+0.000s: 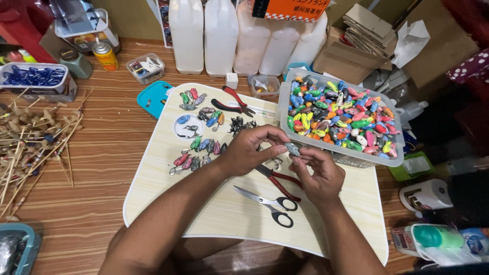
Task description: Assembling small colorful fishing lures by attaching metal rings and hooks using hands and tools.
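Both of my hands meet over a pale wooden lap table (pixel 168 193). My left hand (pixel 249 150) pinches a small grey-green lure body (pixel 293 149) between thumb and fingers. My right hand (pixel 318 173) touches the same lure from below and the right, fingers curled around it. Beneath the hands lie red-handled pliers (pixel 280 182) and black-handled scissors (pixel 272 203). A clear plastic bin (pixel 395 158) full of colourful painted lure bodies stands just right of the hands.
Rows of finished lures (pixel 198 150) and a pile of dark hooks (pixel 239 125) lie on the table's left half, with a second pair of red pliers (pixel 232 104). White jugs (pixel 219 35), cardboard, small boxes and bamboo sticks (pixel 30 137) surround the table on the wooden floor.
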